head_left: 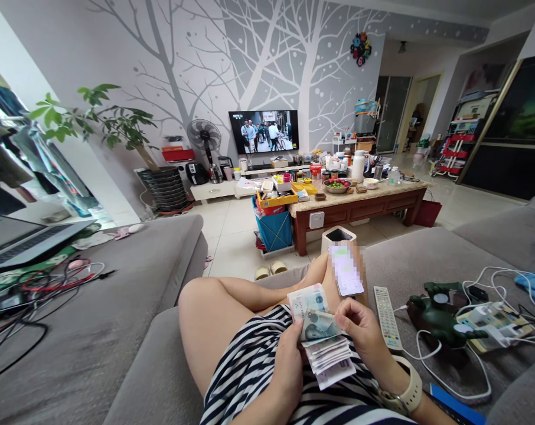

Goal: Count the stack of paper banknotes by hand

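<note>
Living room, head view. Walls: pale, with a grey tree mural. Along the wall: one television (263,131), lit; one standing fan (203,137); one potted plant (161,186) in a dark ribbed pot. Mid-room: one low wooden counter (365,208), crowded with jars, bottles and a bowl of fruit (337,186). Foreground: grey sofa (409,260), where the person sits cross-legged in a striped garment (241,369).

Banknotes (323,351): one bundle, above the lap, between the two hands. Upper notes fanned at the top; the lower part a stepped stack of folded edges, with one purplish note lowest. Count: cannot be told.

Left hand (289,357): closed on the bundle's left edge, thumb across the front, fingers behind and mostly hidden.

Right hand (360,330): thumb and forefinger nearly together in a pinch at the right edge of an upper note; remaining fingers curled. Pale-strapped watch (410,389) on the wrist.

Adjacent: one phone (351,286), screen lit and partly blurred, resting against the leg; one remote control (387,319), on the sofa just beside the right arm; white cables and a power strip (500,323) farther right.

Handling note, by judgement: the left thumb should press firmly enough to keep the folded edges from sliding; the right pinch should take single notes, rubbing lightly, as thin paper may cling in pairs.
</note>
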Available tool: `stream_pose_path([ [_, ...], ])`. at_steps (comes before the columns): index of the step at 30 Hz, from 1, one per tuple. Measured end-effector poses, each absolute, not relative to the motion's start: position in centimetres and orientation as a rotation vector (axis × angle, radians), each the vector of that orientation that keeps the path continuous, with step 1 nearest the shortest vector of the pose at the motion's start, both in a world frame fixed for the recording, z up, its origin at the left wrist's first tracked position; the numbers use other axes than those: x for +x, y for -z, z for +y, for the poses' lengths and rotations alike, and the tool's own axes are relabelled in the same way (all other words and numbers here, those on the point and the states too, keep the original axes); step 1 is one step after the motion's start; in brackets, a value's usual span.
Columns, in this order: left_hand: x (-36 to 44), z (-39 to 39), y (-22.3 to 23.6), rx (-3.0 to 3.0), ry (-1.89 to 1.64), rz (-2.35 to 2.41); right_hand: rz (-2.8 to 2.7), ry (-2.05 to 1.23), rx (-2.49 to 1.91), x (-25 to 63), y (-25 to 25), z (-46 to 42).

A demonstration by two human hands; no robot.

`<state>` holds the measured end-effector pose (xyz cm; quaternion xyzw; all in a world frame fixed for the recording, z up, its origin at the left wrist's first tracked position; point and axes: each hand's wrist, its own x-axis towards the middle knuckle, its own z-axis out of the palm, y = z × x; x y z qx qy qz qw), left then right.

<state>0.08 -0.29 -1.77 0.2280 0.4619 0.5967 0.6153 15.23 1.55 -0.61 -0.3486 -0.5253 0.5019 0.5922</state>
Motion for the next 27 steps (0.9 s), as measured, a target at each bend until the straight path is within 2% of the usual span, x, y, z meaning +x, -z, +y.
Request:
stream_pose_path([
  [10,-0.2,-0.3,1.7,0.687,-1.332,1.036,-1.212,-1.208,-0.766,15.4,1.2,1.2],
  [19,0.1,-0.5,1.4,0.578,-1.322,0.941,-1.267,-1.236,-0.712,15.6,0.8,0.9],
  [27,0.1,-0.6,0.8,0.618,-1.318,0.857,-1.113,-1.289,-0.791,15.4,1.0,1.9],
])
